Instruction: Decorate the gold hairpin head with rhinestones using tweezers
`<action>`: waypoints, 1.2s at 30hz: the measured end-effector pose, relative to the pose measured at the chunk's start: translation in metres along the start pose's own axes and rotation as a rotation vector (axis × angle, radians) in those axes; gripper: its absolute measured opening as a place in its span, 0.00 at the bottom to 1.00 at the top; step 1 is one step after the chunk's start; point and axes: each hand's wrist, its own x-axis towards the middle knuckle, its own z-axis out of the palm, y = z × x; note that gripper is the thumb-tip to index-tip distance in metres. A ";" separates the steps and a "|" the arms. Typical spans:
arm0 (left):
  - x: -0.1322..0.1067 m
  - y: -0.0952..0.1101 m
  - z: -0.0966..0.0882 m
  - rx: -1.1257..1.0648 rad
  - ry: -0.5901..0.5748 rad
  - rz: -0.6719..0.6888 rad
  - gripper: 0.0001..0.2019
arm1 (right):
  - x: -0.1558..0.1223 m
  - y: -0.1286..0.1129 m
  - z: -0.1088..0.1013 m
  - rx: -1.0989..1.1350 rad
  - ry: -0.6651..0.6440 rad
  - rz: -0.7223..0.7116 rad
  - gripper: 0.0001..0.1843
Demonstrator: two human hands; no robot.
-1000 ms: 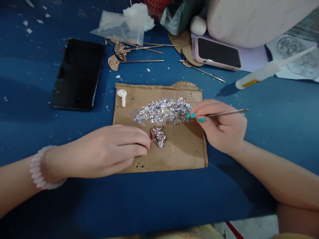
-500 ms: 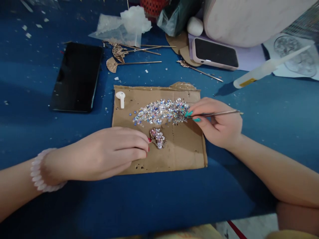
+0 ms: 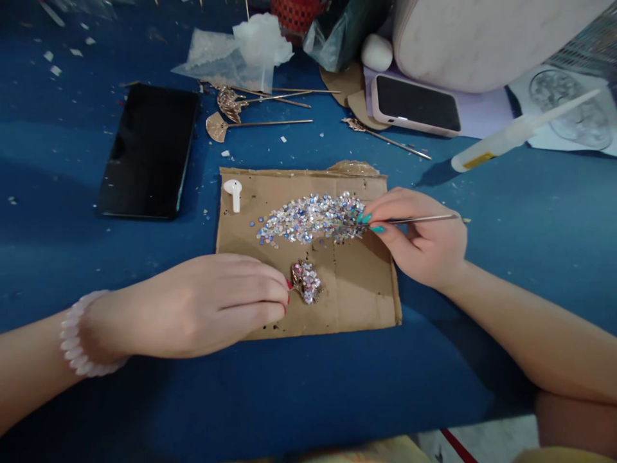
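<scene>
My left hand (image 3: 216, 302) is closed in a pinch on the thin stem of a hairpin, whose head (image 3: 307, 281) is covered with pink and pearly rhinestones. The head sits over the cardboard sheet (image 3: 357, 289). In my right hand (image 3: 419, 238) is a pair of metal tweezers (image 3: 419, 220), held between thumb and fingers. Their tips reach into the right part of a pile of small rhinestones (image 3: 308, 215) in blue, white and clear colours. Whether a stone is between the tips I cannot tell.
A white earbud (image 3: 234, 193) lies on the cardboard's upper left. Left of it is a black tablet (image 3: 149, 151). Behind are gold fan hairpins (image 3: 218, 127), another hairpin (image 3: 385, 137), a phone (image 3: 417, 105), a glue bottle (image 3: 506, 143) and a plastic bag (image 3: 231, 58).
My left hand has moved slightly toward me, carrying the hairpin head a little farther from the rhinestone pile. The tweezers have shifted slightly left over the pile.
</scene>
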 end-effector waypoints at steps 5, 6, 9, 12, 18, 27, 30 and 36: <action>0.000 0.000 0.000 0.008 0.023 -0.002 0.11 | 0.001 -0.002 -0.001 -0.017 0.012 -0.025 0.09; 0.000 0.000 0.000 0.007 0.024 -0.002 0.11 | 0.001 -0.002 -0.001 -0.022 0.010 -0.024 0.10; 0.001 0.000 0.000 0.009 0.018 -0.004 0.11 | 0.001 -0.002 -0.001 -0.033 0.009 -0.022 0.10; 0.001 0.000 -0.001 0.016 0.010 -0.016 0.11 | 0.001 -0.001 0.000 -0.044 0.023 -0.041 0.09; -0.002 0.001 -0.001 0.018 0.024 -0.028 0.11 | 0.001 0.000 0.001 -0.033 0.019 -0.043 0.08; -0.011 -0.014 -0.006 0.492 0.292 -0.611 0.14 | 0.002 -0.001 0.001 -0.013 0.016 -0.069 0.07; -0.012 -0.016 -0.005 0.466 0.255 -0.681 0.12 | 0.003 -0.001 0.001 -0.029 0.019 -0.092 0.08; -0.011 -0.020 -0.004 0.380 0.273 -0.718 0.10 | 0.004 -0.001 0.000 -0.035 0.006 -0.099 0.08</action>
